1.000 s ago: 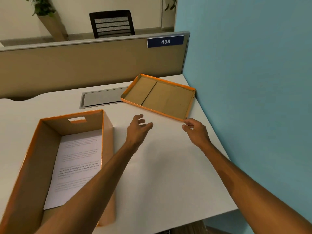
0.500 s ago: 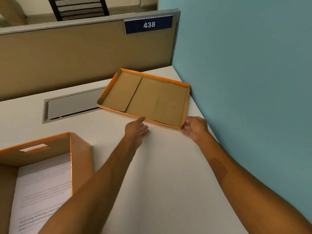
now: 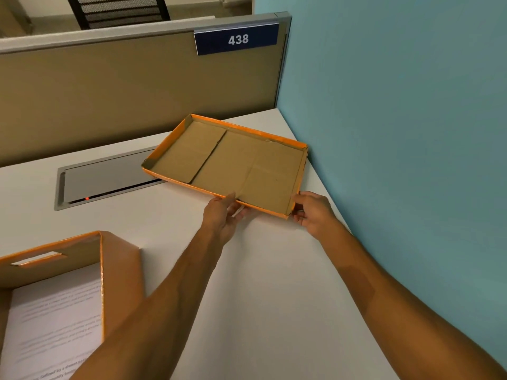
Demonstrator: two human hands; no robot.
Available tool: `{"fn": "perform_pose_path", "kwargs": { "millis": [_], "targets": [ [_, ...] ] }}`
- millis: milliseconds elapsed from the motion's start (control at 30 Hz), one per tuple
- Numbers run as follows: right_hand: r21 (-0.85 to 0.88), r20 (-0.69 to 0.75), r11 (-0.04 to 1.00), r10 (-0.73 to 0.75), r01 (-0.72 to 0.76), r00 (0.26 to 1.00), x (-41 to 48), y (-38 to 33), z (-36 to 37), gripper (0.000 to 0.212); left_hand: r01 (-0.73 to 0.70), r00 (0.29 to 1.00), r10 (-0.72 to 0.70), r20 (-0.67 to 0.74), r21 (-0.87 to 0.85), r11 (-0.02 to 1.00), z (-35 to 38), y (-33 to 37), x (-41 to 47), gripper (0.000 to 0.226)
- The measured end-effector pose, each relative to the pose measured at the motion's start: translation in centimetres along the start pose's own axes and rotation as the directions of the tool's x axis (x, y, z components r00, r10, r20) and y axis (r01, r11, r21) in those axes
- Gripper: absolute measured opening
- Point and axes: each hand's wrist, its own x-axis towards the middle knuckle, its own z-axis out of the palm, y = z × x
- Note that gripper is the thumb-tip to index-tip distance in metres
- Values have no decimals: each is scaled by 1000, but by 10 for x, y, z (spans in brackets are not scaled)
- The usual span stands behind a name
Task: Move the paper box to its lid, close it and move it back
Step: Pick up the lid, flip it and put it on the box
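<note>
While both hands grip its near edge, the lid (image 3: 241, 165) sits inside-up at frame center-right on the white bench (image 3: 274, 297).
L hand (image 3: 223, 215) pinches the near rim w/ thumb over the edge; R hand (image 3: 312, 211) clamps the near-right corner, fingers (image 3: 299, 200) curled on it. Open paper box (image 3: 68, 283) w/ a printed sheet (image 3: 52, 333) inside sits lower left, well apart from lid.
</note>
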Motion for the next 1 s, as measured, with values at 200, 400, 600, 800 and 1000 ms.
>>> {"fn": "perform_pose_path", "kwargs": {
  "millis": [200,400,600,800,1000],
  "targets": [
    [9,74,999,-50,50,996,-21,-1,-9,16,-68,997,68,42,-15,998,-1,6,-22,38],
    [-457,-33,807,-437,375,899,-62,11,-28,26,-170,985,168,43,39,985,-6,10,-61,39],
    [-619,421,71,-811,782,407,-150,33,-31,53,-368,930,365,43,89,926,-5,1,-147,43],
    [-679,473,-127,-829,723,299,-167,52,-7,51,-450,887,461,-26,166,877,10,-9,-192,41],
    [-590,360,-51,-910,806,206,-210,69,2,31,-570,794,598,-108,209,795,12,-17,-272,49]
  ]
}}
